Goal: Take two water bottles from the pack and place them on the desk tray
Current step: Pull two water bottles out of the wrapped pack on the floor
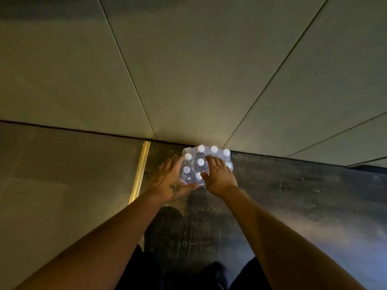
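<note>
- pack of water bottles point(206, 164), wrapped in clear crinkled plastic film, set on dark floor hard against foot of wall
- bottles upright inside, packed in rows, white round caps point(201, 162) up
- about nine caps showing, rest covered
- wrap rumpled, loose at near left corner

A dark wood-grain floor point(282, 197) carries a plastic-wrapped pack of white-capped water bottles point(206, 162), set against the panelled wall point(188, 80).
</note>
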